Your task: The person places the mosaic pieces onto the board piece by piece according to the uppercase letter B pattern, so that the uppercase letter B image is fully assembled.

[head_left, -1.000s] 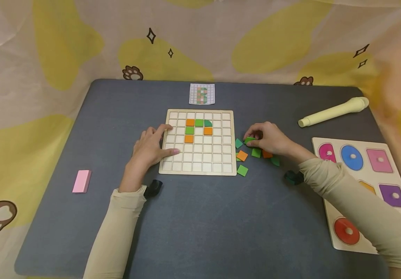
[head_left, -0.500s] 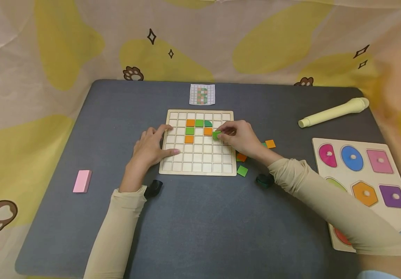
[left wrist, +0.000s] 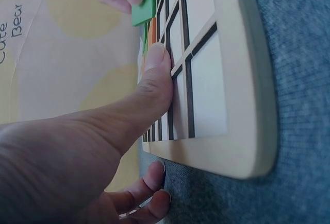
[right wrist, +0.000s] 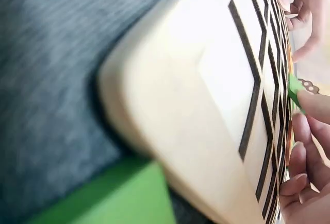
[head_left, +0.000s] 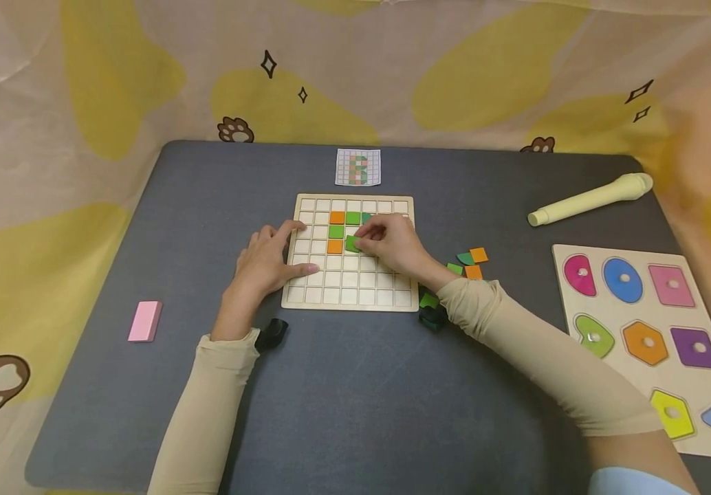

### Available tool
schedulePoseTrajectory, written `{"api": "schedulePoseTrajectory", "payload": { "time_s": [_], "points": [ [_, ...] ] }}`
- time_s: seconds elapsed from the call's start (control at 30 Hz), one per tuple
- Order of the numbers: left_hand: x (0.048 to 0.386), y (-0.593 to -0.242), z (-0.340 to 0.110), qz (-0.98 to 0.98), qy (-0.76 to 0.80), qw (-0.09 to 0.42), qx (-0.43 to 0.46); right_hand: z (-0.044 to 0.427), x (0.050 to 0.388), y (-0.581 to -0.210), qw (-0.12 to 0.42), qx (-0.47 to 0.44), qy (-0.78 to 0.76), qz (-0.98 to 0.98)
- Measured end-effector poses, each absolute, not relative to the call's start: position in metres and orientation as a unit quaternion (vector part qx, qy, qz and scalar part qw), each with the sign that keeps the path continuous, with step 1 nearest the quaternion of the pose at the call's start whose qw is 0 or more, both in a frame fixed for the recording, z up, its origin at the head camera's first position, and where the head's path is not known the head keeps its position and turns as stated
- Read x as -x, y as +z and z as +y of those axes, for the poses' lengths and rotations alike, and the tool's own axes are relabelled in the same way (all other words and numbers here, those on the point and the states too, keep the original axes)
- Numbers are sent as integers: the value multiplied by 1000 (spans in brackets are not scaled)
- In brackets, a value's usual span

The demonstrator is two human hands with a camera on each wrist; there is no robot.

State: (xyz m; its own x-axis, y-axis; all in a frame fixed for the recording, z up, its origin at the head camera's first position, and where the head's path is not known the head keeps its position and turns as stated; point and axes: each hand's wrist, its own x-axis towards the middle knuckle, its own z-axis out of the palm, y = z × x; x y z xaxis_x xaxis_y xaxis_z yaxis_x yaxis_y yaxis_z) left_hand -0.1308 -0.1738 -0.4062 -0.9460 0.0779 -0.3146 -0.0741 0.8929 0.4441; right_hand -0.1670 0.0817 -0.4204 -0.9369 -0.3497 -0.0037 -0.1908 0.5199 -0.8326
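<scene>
A pale wooden grid board lies mid-table with orange, green and teal tiles in some of its squares. My right hand pinches a green square tile between thumb and fingers, just right of the lower orange tile. The left wrist view shows this green tile tilted on edge at the board. My left hand rests on the board's left side, fingers spread, thumb lying over the squares. The right hand covers part of the tiles behind it.
Loose orange, green and teal tiles lie right of the board. A small pattern card sits behind it. Farther right are a pale yellow toy microphone and a knobbed shape puzzle; a pink block is at left.
My right hand has moved left from the loose tiles onto the board, carrying the green tile to the square beside the lower orange one. The left hand has stayed in place.
</scene>
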Motion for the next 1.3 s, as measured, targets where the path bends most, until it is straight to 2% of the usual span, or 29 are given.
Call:
{"api": "schedulePoseTrajectory", "payload": {
  "time_s": [0.37, 0.77, 1.17, 1.3],
  "points": [
    [131, -406, -173, 960, 228, 162, 0, 82, 169, -418, 95, 170, -408, 892],
    [131, -407, -174, 962, 224, 160, -5, 140, 172, -412, 110, 167, -396, 896],
    [130, -406, -173, 961, 224, 160, -7, 203, 176, -398, 201, 173, -316, 911],
    [130, -406, -174, 961, 224, 160, -7, 211, 172, -397, 210, 184, -313, 908]
  ]
}}
